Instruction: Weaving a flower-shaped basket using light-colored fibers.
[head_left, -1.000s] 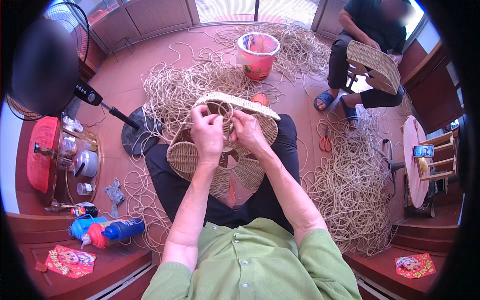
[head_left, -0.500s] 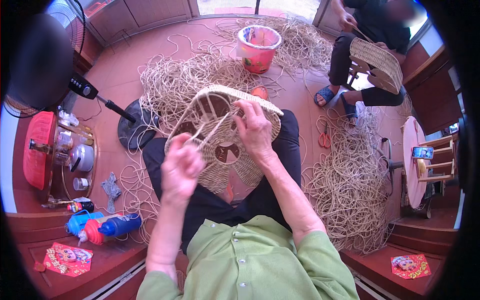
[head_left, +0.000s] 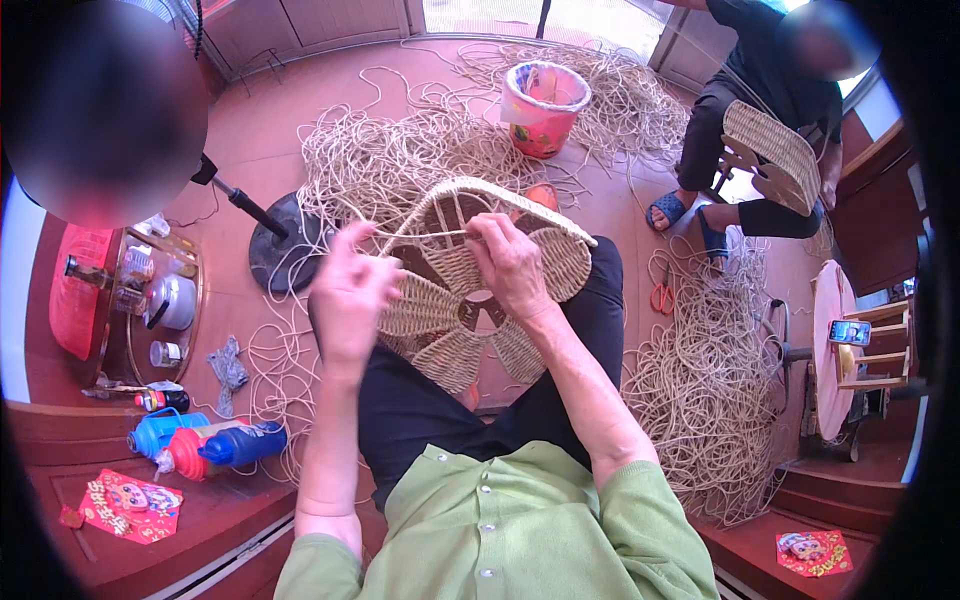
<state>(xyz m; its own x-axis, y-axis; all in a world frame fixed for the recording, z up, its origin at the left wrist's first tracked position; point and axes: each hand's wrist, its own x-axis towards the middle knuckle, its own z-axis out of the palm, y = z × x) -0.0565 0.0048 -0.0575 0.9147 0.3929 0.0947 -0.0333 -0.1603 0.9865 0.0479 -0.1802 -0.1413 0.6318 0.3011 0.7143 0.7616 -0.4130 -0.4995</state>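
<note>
On my lap rests a woven basket piece [head_left: 445, 304], straw-coloured, with petal-shaped panels around a round opening and a thick braided rim. My right hand [head_left: 512, 268] is over its upper middle, thumb and fingers pinching a pale cord [head_left: 432, 235] near the frame bars. The cord stretches left toward my left hand [head_left: 350, 298], which is raised beside the basket's left edge with bent fingers. That hand is slightly blurred; its grip on the cord is partly hidden.
Heaps of loose cord [head_left: 700, 400] lie right and beyond my knees. A pink bucket [head_left: 543, 112] stands ahead. Orange-handled scissors [head_left: 662, 296] lie right. A seated person [head_left: 765, 75] holds another woven piece [head_left: 775, 150]. A fan base [head_left: 290, 245] and bottles [head_left: 243, 446] are left.
My left hand has risen and moved slightly left, away from the basket's front. The cord now runs nearly level between my hands. The other person's near hand has moved down beside their woven piece.
</note>
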